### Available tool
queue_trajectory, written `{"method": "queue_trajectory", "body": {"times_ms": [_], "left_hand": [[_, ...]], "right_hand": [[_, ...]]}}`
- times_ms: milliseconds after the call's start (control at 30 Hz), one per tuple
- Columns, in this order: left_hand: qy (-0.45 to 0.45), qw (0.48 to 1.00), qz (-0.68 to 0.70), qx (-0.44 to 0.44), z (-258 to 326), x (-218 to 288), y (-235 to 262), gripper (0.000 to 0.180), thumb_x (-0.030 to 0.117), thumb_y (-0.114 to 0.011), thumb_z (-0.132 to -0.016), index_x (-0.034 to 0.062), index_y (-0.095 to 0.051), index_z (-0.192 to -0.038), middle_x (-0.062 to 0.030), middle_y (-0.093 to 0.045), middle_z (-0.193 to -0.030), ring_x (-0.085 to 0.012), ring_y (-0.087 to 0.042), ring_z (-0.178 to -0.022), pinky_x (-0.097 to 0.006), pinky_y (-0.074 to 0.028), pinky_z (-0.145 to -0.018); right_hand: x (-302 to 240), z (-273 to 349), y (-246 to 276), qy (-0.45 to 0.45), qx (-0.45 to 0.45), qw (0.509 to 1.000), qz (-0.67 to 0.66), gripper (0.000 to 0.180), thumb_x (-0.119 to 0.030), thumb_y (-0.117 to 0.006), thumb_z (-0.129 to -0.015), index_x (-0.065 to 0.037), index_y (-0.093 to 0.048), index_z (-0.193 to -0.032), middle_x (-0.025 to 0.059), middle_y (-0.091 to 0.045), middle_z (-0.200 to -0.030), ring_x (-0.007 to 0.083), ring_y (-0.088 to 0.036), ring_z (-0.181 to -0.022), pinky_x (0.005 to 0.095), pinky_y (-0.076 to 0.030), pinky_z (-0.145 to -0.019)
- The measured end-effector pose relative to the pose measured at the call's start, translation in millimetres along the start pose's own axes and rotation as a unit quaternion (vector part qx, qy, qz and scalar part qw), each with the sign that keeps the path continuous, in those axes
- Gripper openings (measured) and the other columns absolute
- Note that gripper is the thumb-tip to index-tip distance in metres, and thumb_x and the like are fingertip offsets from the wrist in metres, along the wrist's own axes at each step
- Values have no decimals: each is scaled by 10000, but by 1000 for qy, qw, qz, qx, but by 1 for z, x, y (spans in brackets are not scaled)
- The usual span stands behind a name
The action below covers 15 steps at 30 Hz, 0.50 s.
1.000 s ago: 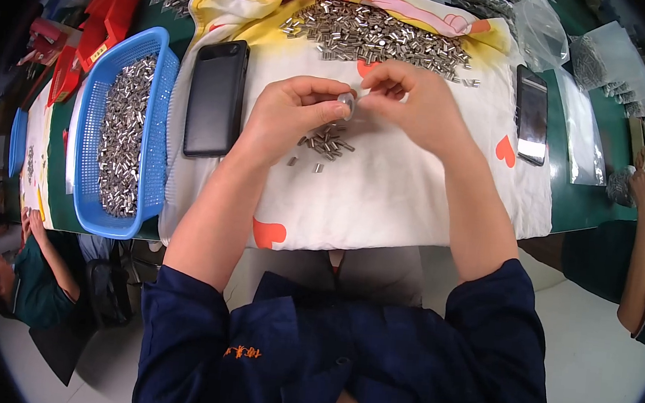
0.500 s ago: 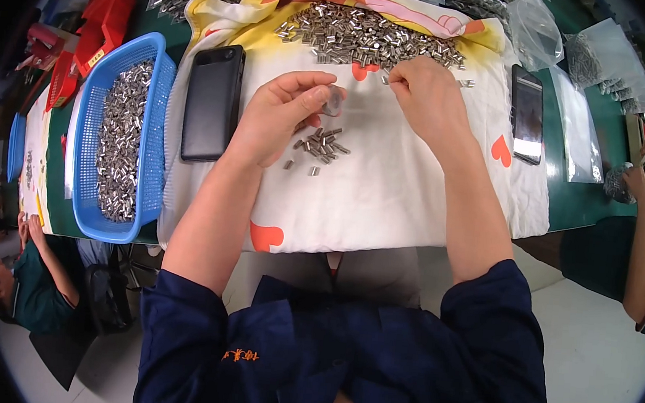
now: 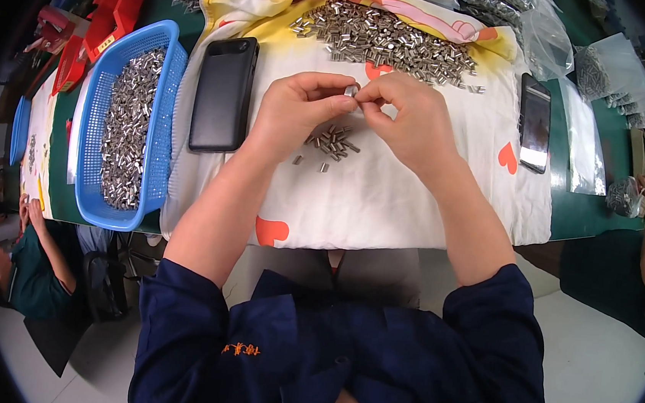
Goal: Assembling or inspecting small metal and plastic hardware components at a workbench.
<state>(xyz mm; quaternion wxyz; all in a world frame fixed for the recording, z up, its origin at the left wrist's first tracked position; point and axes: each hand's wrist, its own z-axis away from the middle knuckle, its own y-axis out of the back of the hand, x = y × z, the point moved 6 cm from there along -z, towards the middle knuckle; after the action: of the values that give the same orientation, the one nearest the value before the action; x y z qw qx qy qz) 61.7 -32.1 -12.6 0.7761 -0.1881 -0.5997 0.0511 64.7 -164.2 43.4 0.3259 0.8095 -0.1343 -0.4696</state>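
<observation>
**Both hands pinch one small metal sleeve over the cloth**

Far left, a blue basket (image 3: 163, 111) full of metal sleeves sits at the desk's (image 3: 590, 213) left edge. Next, a black phone (image 3: 224, 93) lies on the white cloth (image 3: 383, 207). Left hand (image 3: 295, 115): grip closed, fingertips on a tiny metal sleeve (image 3: 350, 91). Right hand (image 3: 410, 121) pinches the same piece from the other side. Beneath them, a small loose cluster of sleeves (image 3: 331, 141); a big heap (image 3: 386, 38) at the cloth's far edge. Second phone (image 3: 534, 122) at the right.
</observation>
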Motion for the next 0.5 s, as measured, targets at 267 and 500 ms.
{"method": "queue_trajectory", "body": {"times_ms": [267, 500], "left_hand": [[-24, 999, -24, 18, 1, 1, 2, 259, 14, -622, -743, -43, -562, -988, -77, -602, -870, -96, -565, -758, -190, -461, -671], [-11, 1000, -27, -6, 1, 2, 0, 260, 16, -624, -741, -43, -563, -986, -80, -605, -866, -106, -573, -766, -194, -464, -681]], "right_hand": [[2, 1, -2, -31, 52, 994, -89, 76, -54, -585, -687, -26, -612, -752, 100, -596, -678, 222, -583, -608, 296, -466, -552], [13, 0, 0, -86, -36, 988, -119, 95, -86, -599, -707, -23, -613, -777, 81, -608, -698, 171, -583, -616, 268, -457, -570]]}}
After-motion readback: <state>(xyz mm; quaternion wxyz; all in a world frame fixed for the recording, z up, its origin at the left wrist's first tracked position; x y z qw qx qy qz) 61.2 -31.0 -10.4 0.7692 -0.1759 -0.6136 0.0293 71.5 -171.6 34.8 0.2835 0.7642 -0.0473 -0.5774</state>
